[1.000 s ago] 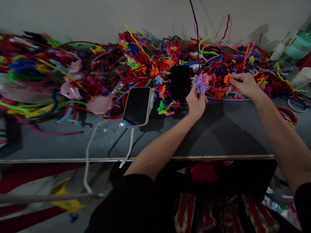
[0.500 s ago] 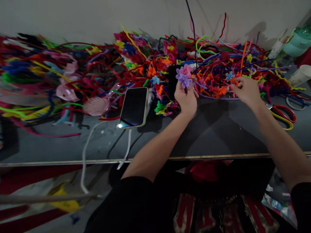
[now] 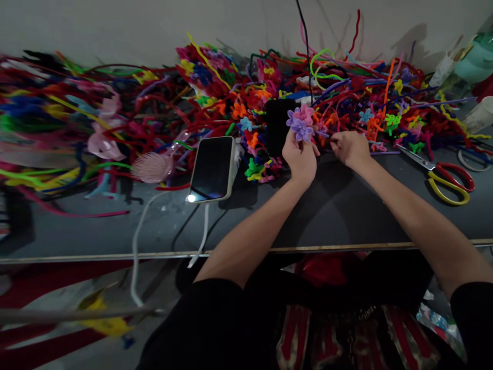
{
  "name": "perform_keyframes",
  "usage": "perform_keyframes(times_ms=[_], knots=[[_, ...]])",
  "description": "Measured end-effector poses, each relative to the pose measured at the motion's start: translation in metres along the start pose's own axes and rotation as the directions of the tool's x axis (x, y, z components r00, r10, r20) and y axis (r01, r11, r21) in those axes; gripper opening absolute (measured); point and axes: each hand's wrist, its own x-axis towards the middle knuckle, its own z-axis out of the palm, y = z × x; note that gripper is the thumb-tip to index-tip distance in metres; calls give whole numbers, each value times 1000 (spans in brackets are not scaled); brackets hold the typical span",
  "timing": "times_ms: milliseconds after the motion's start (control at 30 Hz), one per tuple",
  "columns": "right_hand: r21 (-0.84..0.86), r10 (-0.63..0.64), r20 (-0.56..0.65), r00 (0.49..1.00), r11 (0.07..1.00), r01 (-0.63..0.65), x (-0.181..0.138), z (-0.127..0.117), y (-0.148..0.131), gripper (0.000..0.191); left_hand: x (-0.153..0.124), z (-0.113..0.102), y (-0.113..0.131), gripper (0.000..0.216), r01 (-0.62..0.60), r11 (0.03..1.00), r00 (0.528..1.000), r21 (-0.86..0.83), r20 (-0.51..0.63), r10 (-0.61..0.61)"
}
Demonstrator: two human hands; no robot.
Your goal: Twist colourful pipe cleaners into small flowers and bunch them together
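My left hand (image 3: pixel 301 158) is closed on a small bunch of pipe-cleaner flowers, a purple flower (image 3: pixel 299 124) in front of a pink flower (image 3: pixel 306 114). Just to its right is my right hand (image 3: pixel 351 149), fingers pinched together. A purple pipe-cleaner stem (image 3: pixel 387 152) shows to the right of that hand; whether the fingers grip it is hidden. Behind both hands lies a heap of fuzzy orange, red and blue pipe-cleaner pieces (image 3: pixel 372 128). Open-bladed scissors (image 3: pixel 449 180) with red and yellow handles lie to the right.
A phone (image 3: pixel 213 168) is propped up left of my hands, beside a pink hairbrush (image 3: pixel 154 167). A dark upright panel (image 3: pixel 278 126) stands behind my left hand. More pipe cleaners (image 3: pixel 146 123) cover the table's left side. A paper cup (image 3: pixel 481 114) stands far right.
My right hand has moved left from the orange pieces to beside my left hand, uncovering the scissors' blades. My left hand still holds the flowers, shifted slightly right in view.
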Motion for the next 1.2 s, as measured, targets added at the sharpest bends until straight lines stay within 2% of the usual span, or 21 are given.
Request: perform_keyframes(times_ms=[100,233,333,400,533,667,800,867,933,1033,1133,1200], knots=[[282,-61,-90,994,956,84,-11,0,22,19,-2,1,3,49,35,999,999,-38,33,-34],[622,-25,-155,988,774,117,-21,9,41,34,-5,3,4,41,107,992,989,-74,113,-98],[749,45,-179,983,654,106,-23,16,38,44,-8,5,3,33,151,983,971,-106,203,-128],[786,80,-191,978,610,104,-25,19,33,45,-11,6,2,30,172,977,954,-124,269,-134],[804,68,-198,978,581,122,-30,20,28,43,-14,7,2,34,174,975,919,-141,380,-109],[792,59,-229,972,591,151,-30,20,31,42,-14,6,2,34,183,974,901,-135,420,-111],[789,49,-275,960,583,196,-28,16,39,40,-11,6,1,37,103,985,914,-137,403,-40],[766,19,-282,959,607,213,-27,13,44,41,-10,6,1,40,64,988,898,-140,440,4],[730,14,-280,960,652,204,-28,7,49,42,-8,5,1,41,69,991,857,-118,515,2],[668,24,-287,958,721,182,-31,-5,52,42,-6,3,3,41,130,989,771,-70,634,-56],[547,-85,-302,949,800,246,-38,-21,50,41,-4,0,4,39,191,980,678,-49,729,-96],[484,-180,-300,937,818,312,-42,-31,48,40,-4,-1,3,35,200,979,656,-27,746,-113]])
